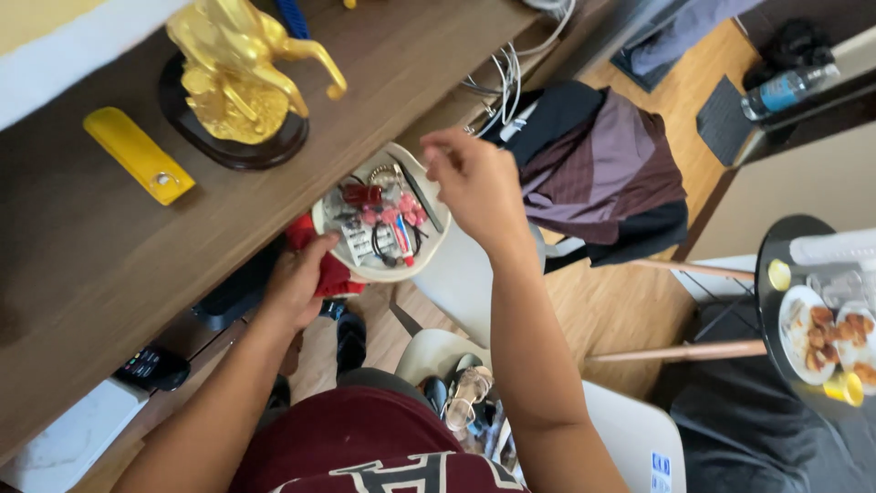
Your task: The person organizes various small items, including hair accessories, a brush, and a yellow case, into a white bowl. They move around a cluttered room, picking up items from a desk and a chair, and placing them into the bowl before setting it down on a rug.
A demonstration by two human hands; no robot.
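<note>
A shallow cream bowl [429, 179] full of small items, red and pink pieces, a dark cord and a pen-like stick, hangs at the edge of the brown wooden desk [392, 64]. My left hand [297, 283] grips the bowl's lower left rim, with a red cloth [333, 272] under my fingers. Above the bowl's right side my right hand [474, 183] hovers with fingertips pinched together; whether something small is between them is too fine to tell.
On the desk stand a golden figurine [239, 68] on a dark base and a yellow flat case [139, 155]. A chair draped with dark and purple clothes [598, 169] is to the right. A round black table with plates of food [826, 333] sits at far right. Shoes [465, 388] lie below.
</note>
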